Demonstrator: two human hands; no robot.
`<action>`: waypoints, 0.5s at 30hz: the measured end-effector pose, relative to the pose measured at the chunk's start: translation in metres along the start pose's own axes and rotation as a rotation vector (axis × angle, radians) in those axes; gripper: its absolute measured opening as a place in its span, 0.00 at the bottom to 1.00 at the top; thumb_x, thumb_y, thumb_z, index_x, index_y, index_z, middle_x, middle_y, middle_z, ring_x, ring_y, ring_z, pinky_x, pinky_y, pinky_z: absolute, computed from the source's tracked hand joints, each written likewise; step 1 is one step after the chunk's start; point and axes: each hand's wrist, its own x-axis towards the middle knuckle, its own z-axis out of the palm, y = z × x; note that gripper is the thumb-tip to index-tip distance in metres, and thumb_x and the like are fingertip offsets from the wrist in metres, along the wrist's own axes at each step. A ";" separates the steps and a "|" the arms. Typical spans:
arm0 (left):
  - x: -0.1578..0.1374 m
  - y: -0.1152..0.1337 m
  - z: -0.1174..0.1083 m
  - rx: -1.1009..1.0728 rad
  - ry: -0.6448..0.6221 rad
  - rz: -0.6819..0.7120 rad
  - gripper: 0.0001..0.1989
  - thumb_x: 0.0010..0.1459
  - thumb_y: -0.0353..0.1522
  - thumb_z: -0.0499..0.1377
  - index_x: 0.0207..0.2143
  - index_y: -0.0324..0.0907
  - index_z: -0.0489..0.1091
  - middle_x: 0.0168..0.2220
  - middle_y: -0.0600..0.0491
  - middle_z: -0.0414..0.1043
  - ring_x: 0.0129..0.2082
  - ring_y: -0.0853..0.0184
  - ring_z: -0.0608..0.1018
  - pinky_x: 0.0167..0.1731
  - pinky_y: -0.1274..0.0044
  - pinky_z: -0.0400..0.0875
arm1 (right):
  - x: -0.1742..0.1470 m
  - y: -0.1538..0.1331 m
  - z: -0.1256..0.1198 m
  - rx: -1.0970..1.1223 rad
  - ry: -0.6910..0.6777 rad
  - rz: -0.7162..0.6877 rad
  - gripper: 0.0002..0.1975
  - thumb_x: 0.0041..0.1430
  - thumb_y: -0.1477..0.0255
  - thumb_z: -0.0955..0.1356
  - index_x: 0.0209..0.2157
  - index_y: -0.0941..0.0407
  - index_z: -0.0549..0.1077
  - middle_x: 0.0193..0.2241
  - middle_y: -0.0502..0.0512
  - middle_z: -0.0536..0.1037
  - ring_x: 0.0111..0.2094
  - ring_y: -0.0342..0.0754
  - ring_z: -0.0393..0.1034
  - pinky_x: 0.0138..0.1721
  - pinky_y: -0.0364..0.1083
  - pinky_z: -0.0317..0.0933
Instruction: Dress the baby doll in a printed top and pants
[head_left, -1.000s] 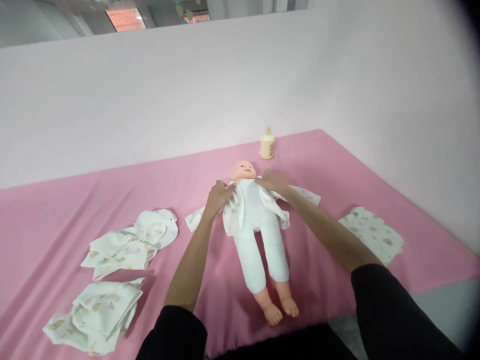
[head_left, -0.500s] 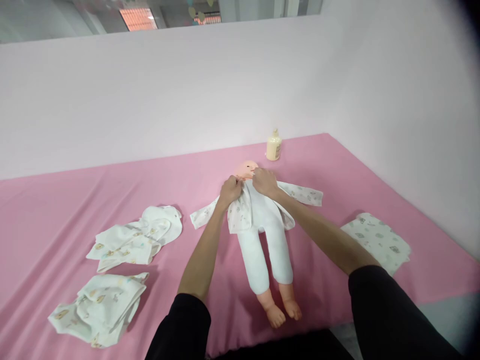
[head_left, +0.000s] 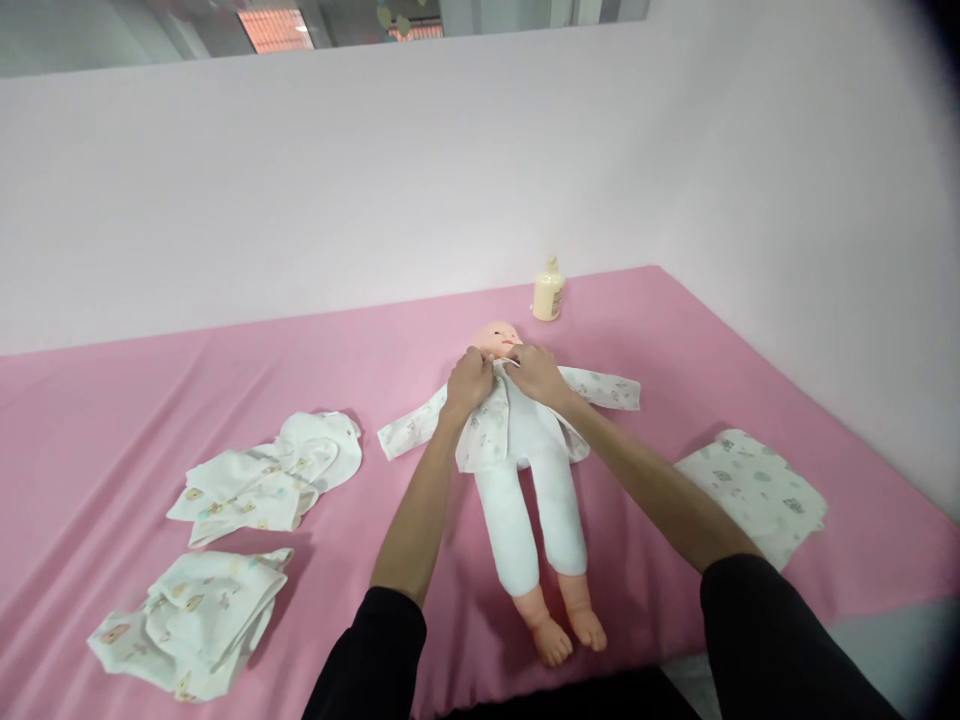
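A baby doll [head_left: 529, 610] lies on its back with its white cloth body showing and its bare feet toward me. It wears a white printed baby jacket [head_left: 484, 430], open at the front, with both sleeves spread out to the sides. My left hand [head_left: 471, 380] is closed on the jacket's edge at the neck, just below the doll's chin. Opposite it, my right hand [head_left: 536, 372] pinches the other front edge near the collar. The fingertips of both hands nearly meet, and they partly hide the collar and the doll's neck.
A pink sheet [head_left: 360, 570] covers the table against a pale wall. Behind the doll's head stands a cream pump bottle [head_left: 548, 294]. Crumpled white printed baby clothes [head_left: 262, 480] and another bundle [head_left: 199, 620] lie at left; a folded printed cloth [head_left: 757, 490] is at right.
My hands have come closer together at the doll's neck, drawing the jacket's left-side front panel further across the chest. The clothes and bottle stay in place.
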 end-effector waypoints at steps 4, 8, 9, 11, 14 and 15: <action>-0.012 0.012 -0.001 0.161 0.009 -0.072 0.17 0.64 0.43 0.52 0.46 0.40 0.62 0.52 0.40 0.68 0.50 0.52 0.73 0.44 0.68 0.65 | -0.002 0.006 -0.010 0.123 -0.014 0.026 0.15 0.57 0.72 0.64 0.18 0.55 0.59 0.20 0.48 0.63 0.26 0.43 0.56 0.30 0.44 0.48; -0.013 0.014 0.002 0.269 0.047 -0.040 0.10 0.65 0.36 0.48 0.42 0.40 0.65 0.48 0.42 0.69 0.48 0.52 0.74 0.42 0.68 0.65 | -0.003 0.012 -0.010 0.291 -0.016 0.068 0.17 0.59 0.70 0.62 0.18 0.53 0.52 0.18 0.45 0.52 0.24 0.41 0.50 0.27 0.43 0.47; -0.011 0.012 0.003 0.280 0.061 -0.030 0.10 0.65 0.34 0.47 0.40 0.40 0.65 0.47 0.42 0.70 0.47 0.53 0.74 0.42 0.68 0.64 | -0.004 0.014 -0.008 0.333 -0.015 0.081 0.17 0.59 0.69 0.62 0.19 0.53 0.53 0.19 0.45 0.52 0.23 0.41 0.51 0.26 0.43 0.48; -0.007 0.009 0.007 0.278 0.083 -0.021 0.10 0.65 0.31 0.46 0.38 0.41 0.66 0.45 0.44 0.71 0.46 0.56 0.75 0.42 0.70 0.64 | -0.004 0.018 -0.004 0.405 -0.009 0.103 0.15 0.59 0.68 0.61 0.21 0.53 0.54 0.19 0.44 0.52 0.23 0.41 0.51 0.25 0.43 0.49; -0.002 0.004 0.010 0.240 0.101 0.019 0.10 0.63 0.28 0.46 0.36 0.41 0.67 0.44 0.45 0.72 0.45 0.59 0.74 0.42 0.71 0.63 | -0.004 0.021 0.001 0.480 0.008 0.125 0.13 0.58 0.66 0.62 0.22 0.53 0.56 0.20 0.44 0.53 0.24 0.41 0.52 0.25 0.42 0.50; -0.002 0.003 0.010 0.228 0.108 0.037 0.10 0.63 0.28 0.47 0.36 0.41 0.68 0.44 0.45 0.72 0.45 0.59 0.74 0.42 0.72 0.63 | -0.003 0.022 0.001 0.496 0.011 0.127 0.13 0.57 0.66 0.62 0.22 0.53 0.57 0.20 0.45 0.54 0.24 0.41 0.52 0.25 0.43 0.49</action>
